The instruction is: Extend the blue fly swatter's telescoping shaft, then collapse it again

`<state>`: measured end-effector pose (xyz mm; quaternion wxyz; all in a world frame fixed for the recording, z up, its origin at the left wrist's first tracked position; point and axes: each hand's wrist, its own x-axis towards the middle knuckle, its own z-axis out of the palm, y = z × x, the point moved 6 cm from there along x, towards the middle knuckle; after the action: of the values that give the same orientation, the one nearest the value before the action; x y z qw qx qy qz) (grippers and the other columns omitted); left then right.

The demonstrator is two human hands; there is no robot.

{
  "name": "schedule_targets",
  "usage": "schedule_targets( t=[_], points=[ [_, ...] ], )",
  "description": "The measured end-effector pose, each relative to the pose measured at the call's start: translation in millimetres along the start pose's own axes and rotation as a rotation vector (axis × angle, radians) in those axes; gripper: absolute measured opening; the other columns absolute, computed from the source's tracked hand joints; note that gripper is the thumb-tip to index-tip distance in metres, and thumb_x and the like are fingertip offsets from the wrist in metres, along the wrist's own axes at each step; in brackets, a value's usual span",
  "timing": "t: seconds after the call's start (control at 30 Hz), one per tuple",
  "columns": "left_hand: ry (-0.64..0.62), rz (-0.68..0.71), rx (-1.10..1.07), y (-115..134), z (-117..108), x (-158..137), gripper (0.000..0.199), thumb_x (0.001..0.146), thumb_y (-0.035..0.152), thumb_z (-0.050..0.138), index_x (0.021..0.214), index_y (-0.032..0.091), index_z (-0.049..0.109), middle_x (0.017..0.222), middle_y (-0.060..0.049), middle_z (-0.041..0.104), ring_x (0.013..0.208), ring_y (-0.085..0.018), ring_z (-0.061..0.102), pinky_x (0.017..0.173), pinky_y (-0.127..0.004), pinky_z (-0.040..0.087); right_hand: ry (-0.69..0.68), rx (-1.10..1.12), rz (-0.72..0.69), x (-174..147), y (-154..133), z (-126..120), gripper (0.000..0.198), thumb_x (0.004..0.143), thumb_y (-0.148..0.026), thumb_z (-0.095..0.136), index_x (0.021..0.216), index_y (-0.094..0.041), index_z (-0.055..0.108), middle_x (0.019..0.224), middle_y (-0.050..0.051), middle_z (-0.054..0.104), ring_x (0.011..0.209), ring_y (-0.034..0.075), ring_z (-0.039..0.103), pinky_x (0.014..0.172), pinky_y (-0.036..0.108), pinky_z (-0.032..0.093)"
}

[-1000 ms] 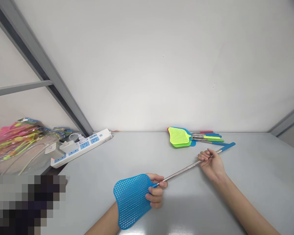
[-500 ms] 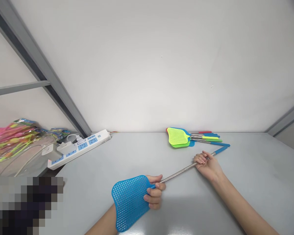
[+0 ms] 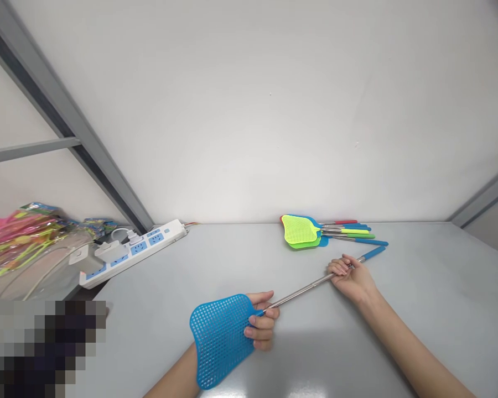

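Observation:
A blue fly swatter with a perforated head and a metal telescopic rod slants across the front of the table. My left hand is closed around its neck, just behind the head, which hides part of the palm and wrist. Farther up the rod, my right hand grips the metal near the blue handle end. Behind them lies a pile of fly swatters in yellow, green, blue and red, stacked against the wall with their handles pointing right.
A white power strip with plugs and cables lies at the table's left edge. Beyond it are plastic-wrapped pink and yellow items. A grey metal frame rises at the left. A blurred patch covers the lower left corner.
Both hands keep their grip on the blue swatter and have barely moved. The swatter's head is slightly higher, and the whole view has shifted a little.

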<state>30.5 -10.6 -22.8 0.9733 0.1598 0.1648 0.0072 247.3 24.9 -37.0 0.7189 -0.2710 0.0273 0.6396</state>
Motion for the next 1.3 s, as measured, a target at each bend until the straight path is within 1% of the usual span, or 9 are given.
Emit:
schedule_targets(
  t=[0.23,0.4,0.5,0.63,0.73,0.93,1.07,1.17,1.3],
  points=[
    [-0.038,0.013,-0.012,2,-4,3,0.040,0.082,0.041,0.026,0.069,0.011,0.049,0.042,0.008,0.025,0.033,-0.004,0.018,0.044,-0.022,0.017,0.027,0.022,0.010,4,-2,-4,0.027,0.072,-0.009,0.036,0.054,-0.020,0.019,0.047,-0.007,0.020,0.035,0.006,0.025,0.032,0.018,0.031],
    [-0.035,0.190,-0.027,13,-4,2,0.045,0.082,0.043,0.025,0.080,0.008,0.054,0.049,0.006,0.032,0.038,-0.004,0.024,0.048,-0.022,0.021,0.070,0.060,-0.015,7,-10,-9,0.026,0.074,-0.009,0.031,0.055,-0.020,0.017,0.047,-0.008,0.019,0.034,0.006,0.026,0.032,0.018,0.030],
    [-0.045,0.253,0.038,15,-2,1,0.045,0.082,0.041,0.026,0.088,0.007,0.055,0.054,0.004,0.035,0.041,-0.005,0.028,0.052,-0.023,0.024,0.094,0.093,-0.030,7,-16,-10,0.025,0.074,-0.009,0.030,0.056,-0.020,0.017,0.046,-0.008,0.018,0.034,0.007,0.026,0.032,0.018,0.030],
    [-0.038,0.358,0.146,19,-2,-1,0.040,0.080,0.033,0.028,0.100,0.007,0.052,0.065,0.000,0.040,0.048,-0.006,0.035,0.061,-0.026,0.028,0.104,0.128,-0.047,5,-21,-9,0.024,0.073,-0.008,0.030,0.056,-0.020,0.018,0.047,-0.008,0.018,0.034,0.007,0.027,0.032,0.019,0.030],
    [-0.021,0.416,0.158,22,-5,-3,0.039,0.080,0.029,0.027,0.104,0.007,0.050,0.069,-0.002,0.043,0.052,-0.007,0.038,0.063,-0.027,0.028,0.102,0.150,-0.059,4,-25,-8,0.024,0.072,-0.008,0.031,0.056,-0.020,0.018,0.047,-0.008,0.018,0.035,0.007,0.027,0.032,0.018,0.030],
    [0.017,0.511,0.110,28,-7,-5,0.043,0.080,0.033,0.027,0.116,0.014,0.041,0.080,-0.006,0.048,0.057,-0.011,0.046,0.066,-0.029,0.031,0.103,0.173,-0.077,4,-29,-9,0.024,0.072,-0.007,0.031,0.057,-0.020,0.018,0.048,-0.008,0.017,0.035,0.006,0.027,0.032,0.018,0.030],
    [0.038,0.532,0.091,32,-3,-8,0.045,0.081,0.033,0.026,0.124,0.020,0.030,0.082,-0.005,0.049,0.059,-0.012,0.047,0.068,-0.030,0.031,0.092,0.176,-0.089,4,-29,-9,0.024,0.072,-0.007,0.031,0.057,-0.020,0.017,0.048,-0.008,0.017,0.035,0.006,0.026,0.032,0.018,0.030],
    [0.028,0.535,0.105,34,1,-9,0.046,0.081,0.035,0.026,0.123,0.017,0.031,0.081,-0.006,0.050,0.058,-0.012,0.048,0.066,-0.029,0.031,0.079,0.174,-0.093,4,-29,-7,0.025,0.071,-0.007,0.032,0.056,-0.020,0.017,0.048,-0.008,0.017,0.035,0.006,0.027,0.032,0.018,0.030],
    [0.048,0.536,0.104,34,0,-8,0.046,0.081,0.034,0.027,0.122,0.014,0.034,0.081,-0.008,0.052,0.062,-0.014,0.050,0.068,-0.029,0.032,0.070,0.171,-0.092,3,-28,-5,0.025,0.071,-0.007,0.032,0.057,-0.020,0.018,0.048,-0.008,0.018,0.035,0.006,0.027,0.032,0.019,0.030]
  ],
)
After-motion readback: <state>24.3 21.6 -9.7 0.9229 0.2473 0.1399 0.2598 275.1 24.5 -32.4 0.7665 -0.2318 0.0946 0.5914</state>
